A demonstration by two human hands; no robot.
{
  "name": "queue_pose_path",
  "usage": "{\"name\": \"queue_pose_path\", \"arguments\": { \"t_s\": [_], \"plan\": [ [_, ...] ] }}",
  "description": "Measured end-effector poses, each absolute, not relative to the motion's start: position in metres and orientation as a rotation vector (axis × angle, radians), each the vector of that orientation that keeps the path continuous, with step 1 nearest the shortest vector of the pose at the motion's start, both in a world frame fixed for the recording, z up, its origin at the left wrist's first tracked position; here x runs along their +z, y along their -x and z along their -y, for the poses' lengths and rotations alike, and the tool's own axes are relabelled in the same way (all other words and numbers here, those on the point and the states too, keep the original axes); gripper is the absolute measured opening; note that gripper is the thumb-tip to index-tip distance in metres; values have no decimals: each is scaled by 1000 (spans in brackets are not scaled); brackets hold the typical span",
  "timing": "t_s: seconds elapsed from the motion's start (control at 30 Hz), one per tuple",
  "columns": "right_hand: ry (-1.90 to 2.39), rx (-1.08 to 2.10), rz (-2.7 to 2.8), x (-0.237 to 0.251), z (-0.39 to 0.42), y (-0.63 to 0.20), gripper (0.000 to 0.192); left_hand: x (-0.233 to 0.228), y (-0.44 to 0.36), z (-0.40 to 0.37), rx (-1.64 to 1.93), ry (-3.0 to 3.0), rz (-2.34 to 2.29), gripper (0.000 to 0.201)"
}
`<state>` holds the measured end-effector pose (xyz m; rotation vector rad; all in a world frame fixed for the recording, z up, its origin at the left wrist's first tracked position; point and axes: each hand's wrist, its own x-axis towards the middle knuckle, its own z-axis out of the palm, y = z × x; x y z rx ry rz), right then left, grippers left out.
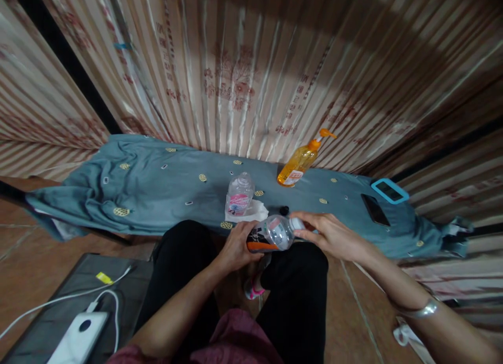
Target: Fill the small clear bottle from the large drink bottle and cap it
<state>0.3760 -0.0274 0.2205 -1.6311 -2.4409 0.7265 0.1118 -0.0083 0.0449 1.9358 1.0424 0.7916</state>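
My left hand (240,246) is wrapped around a clear plastic bottle (280,232) with a black and orange label. The bottle lies tilted sideways above my knees, its neck toward the right. At that neck, my right hand (328,233) pinches a white cap (296,225) between thumb and fingers; whether the cap is screwed on I cannot tell. Just beyond the bottle, a small black cap (284,210) rests on the cloth. A clear, uncapped-looking bottle with a pink label (239,194) stands on a white tissue (256,211).
A blue-grey cloth (181,188) covers the narrow table. On it stand an orange pump bottle (298,165), a blue-framed device (390,191) and a dark phone (375,209). At lower left, a white power bank (80,338) with cables lies on a dark surface. A striped curtain (188,70) hangs behind.
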Motion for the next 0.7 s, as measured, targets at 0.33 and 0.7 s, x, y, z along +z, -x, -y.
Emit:
{"name": "queue_pose_path", "arguments": {
  "t_s": [0.33,0.7],
  "plan": [
    [1705,847,2211,195,52,-366,46,37,-105,16,763,-2080,-1110,83],
    [1511,1060,1689,195,97,-365,54,68,-85,59,964,-1787,-1067,83]
  ]
}}
